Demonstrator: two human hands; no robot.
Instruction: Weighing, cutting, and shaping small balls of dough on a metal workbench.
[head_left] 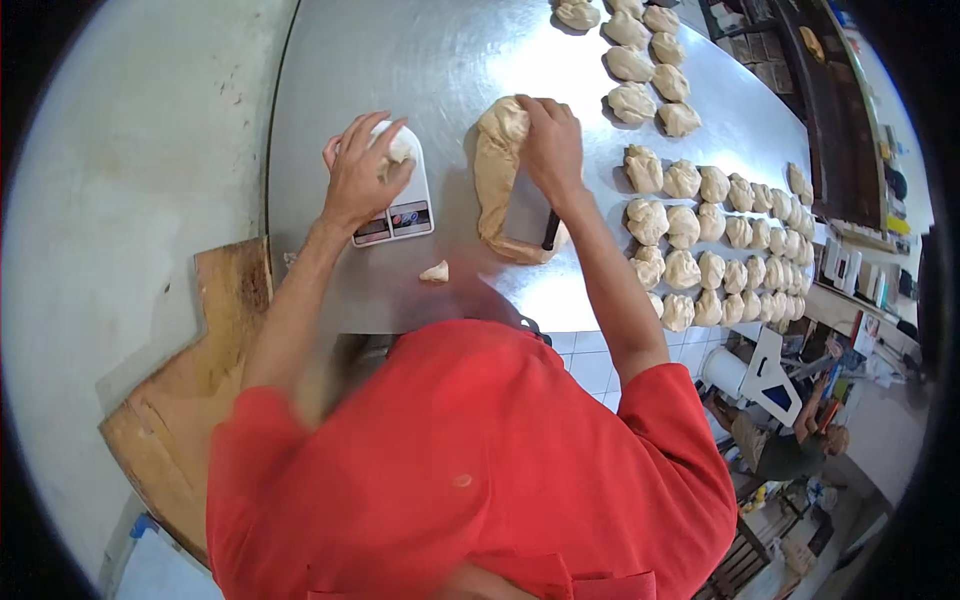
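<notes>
At the left of the steel table, my left hand (364, 175) reaches over a white kitchen scale (419, 185). Its fingers curve around a pale dough piece (400, 150) on the scale's top, partly hidden by the hand. My right hand (553, 145) grips the far end of a long, bent strip of dough (495, 185), with the fingertips pressed onto its thick part. A black handle (551, 230) stands by the strip's near end, below my right wrist; what it belongs to is mostly hidden. One small dough scrap (435, 272) lies in front of the scale.
Several rows of dough lumps (683, 228) cover the table's right side, with more dough lumps (630, 65) at the far right. A wall (150, 150) and a wooden board (200, 380) border the left. Another person (790, 450) is beyond the table at lower right.
</notes>
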